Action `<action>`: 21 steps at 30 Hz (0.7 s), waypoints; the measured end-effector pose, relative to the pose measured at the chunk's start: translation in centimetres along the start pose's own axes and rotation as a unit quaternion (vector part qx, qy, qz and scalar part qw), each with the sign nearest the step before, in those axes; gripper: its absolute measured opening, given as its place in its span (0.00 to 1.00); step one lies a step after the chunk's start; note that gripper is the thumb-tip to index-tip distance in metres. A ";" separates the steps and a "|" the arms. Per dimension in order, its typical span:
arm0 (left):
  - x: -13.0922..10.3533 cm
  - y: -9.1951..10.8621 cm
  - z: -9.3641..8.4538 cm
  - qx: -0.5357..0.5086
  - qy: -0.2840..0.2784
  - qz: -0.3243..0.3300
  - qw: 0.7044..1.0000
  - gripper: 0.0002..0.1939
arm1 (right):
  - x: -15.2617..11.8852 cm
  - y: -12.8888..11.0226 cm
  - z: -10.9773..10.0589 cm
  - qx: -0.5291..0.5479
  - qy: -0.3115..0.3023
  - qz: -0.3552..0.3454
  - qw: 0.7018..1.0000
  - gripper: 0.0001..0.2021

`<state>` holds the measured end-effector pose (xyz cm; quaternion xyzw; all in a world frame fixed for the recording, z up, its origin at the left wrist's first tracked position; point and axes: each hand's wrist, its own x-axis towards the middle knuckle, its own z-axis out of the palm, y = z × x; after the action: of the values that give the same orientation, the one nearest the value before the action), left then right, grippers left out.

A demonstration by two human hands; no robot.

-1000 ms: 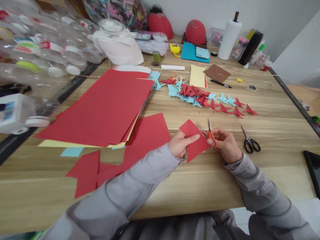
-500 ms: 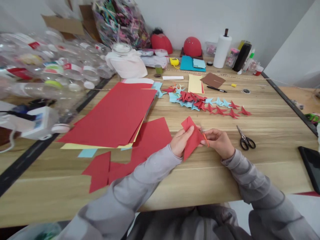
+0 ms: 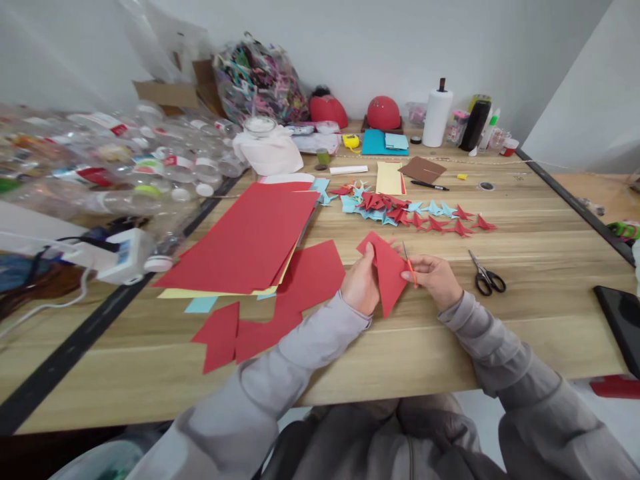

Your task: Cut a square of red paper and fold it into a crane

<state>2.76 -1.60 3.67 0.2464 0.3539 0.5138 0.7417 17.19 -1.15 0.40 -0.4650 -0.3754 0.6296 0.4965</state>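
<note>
One piece of red paper [image 3: 391,280] held over the counter [image 3: 370,373]; clock centred on it. Left hand [image 3: 361,285] grips it, fingers partly hidden behind. Right hand [image 3: 439,281] pinches orange-handled scissors [image 3: 412,272] at the 3 o'clock edge; blades thin, parted or not can't be made out. Black-handled scissors [image 3: 484,275] beyond, 3 o'clock. Phone [image 3: 617,323], between 3 and 4, cut off by frame. Bottles [image 3: 167,163] toward 10 o'clock, cluttered, overlapping, uncountable.

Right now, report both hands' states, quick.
Left hand: closed, holding the small red paper piece.
Right hand: closed, holding the small orange-handled metal scissors; whether it also pinches the paper cannot be told.
</note>
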 end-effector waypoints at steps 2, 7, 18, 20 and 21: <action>0.0 0.5 -0.1 0.007 0.001 0.013 1.000 0.21 | 0.2 -0.1 -0.3 0.005 0.006 -0.001 1.000 0.21; -0.3 2.4 -3.3 0.197 0.052 0.062 0.977 0.18 | 0.7 -0.9 -1.5 0.052 0.065 -0.026 0.996 0.19; -3.2 9.2 -10.0 0.736 0.131 0.233 0.621 0.18 | -0.1 -1.6 -0.7 0.030 0.096 -0.085 0.991 0.21; -3.3 7.8 -7.7 0.685 0.099 0.231 0.684 0.23 | -0.3 -1.6 -0.4 0.025 0.095 -0.097 0.990 0.20; -3.2 6.8 -6.3 0.638 0.068 0.208 0.738 0.25 | -0.4 -1.5 -0.4 0.027 0.094 -0.100 0.990 0.20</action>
<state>-6.83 -2.19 5.51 0.6936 0.5885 0.3247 0.2592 17.99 -1.17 1.82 -0.4687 -0.3550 0.5399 0.6023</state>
